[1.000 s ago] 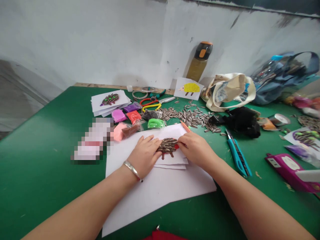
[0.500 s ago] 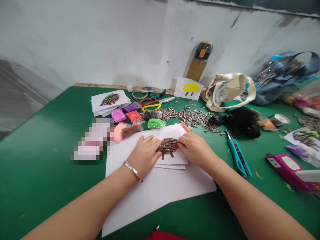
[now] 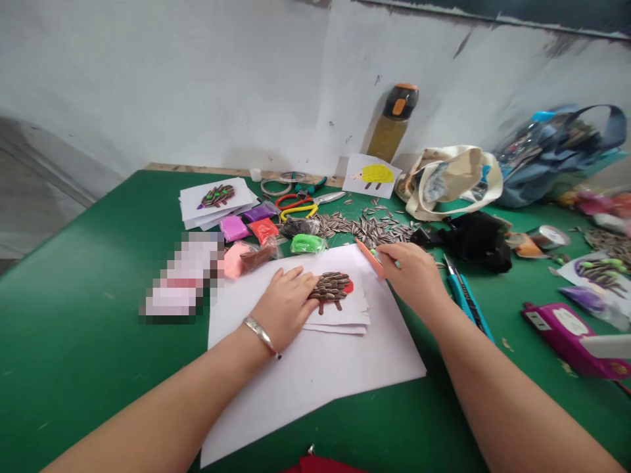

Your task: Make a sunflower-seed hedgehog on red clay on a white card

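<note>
- Your left fingers (image 3: 296, 279): released, spread flat on the card stack (image 3: 353, 314), just left of the sunflower-seed hedgehog (image 3: 330, 288).
- Your right fingers (image 3: 389, 253): clenched on an orange pencil (image 3: 369, 257), far right of the hedgehog.
- Cards: on a white paper sheet (image 3: 315, 401), on the green table (image 3: 73, 348).

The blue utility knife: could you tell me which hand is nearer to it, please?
Right hand, just left of the blue knife; left hand much farther left.

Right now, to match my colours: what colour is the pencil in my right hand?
The pencil in your right hand is orange; the head view shows it best.
</note>
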A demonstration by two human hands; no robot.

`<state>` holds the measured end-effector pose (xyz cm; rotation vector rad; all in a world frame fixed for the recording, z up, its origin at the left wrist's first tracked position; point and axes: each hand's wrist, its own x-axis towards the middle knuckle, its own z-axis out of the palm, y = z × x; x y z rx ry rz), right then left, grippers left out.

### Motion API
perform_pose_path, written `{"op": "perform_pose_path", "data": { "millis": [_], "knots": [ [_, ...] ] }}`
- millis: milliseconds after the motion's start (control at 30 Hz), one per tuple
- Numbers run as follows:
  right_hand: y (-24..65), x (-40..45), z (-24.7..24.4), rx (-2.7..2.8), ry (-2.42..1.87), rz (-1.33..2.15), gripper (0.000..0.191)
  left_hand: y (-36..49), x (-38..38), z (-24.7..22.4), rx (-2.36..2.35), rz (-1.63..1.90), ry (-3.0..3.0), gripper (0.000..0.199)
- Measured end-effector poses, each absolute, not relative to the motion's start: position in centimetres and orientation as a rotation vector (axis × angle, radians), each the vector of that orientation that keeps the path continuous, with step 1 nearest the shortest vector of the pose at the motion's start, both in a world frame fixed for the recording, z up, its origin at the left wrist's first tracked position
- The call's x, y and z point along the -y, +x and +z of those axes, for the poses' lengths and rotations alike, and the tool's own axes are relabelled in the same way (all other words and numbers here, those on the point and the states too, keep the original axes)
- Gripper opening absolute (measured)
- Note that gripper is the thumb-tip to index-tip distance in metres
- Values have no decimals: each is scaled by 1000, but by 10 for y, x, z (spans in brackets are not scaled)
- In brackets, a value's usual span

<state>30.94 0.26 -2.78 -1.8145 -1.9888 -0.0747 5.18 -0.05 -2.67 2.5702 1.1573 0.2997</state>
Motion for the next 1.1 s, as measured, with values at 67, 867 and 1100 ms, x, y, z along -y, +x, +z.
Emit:
{"op": "perform_pose_path", "data": {
  "millis": [67,867,1100],
  "knots": [
    [320,-9,-36,1978,-1815,-129,28,52,1,-27,-1160,294,2564,26],
    [331,-14,-50,2183,-2076,-312,25,50,0,-33,-1172,333,2550,33],
    [326,-9,-38,1977,-1967,-96,33,51,0,-27,-1127,322,2564,28]
  ]
}}
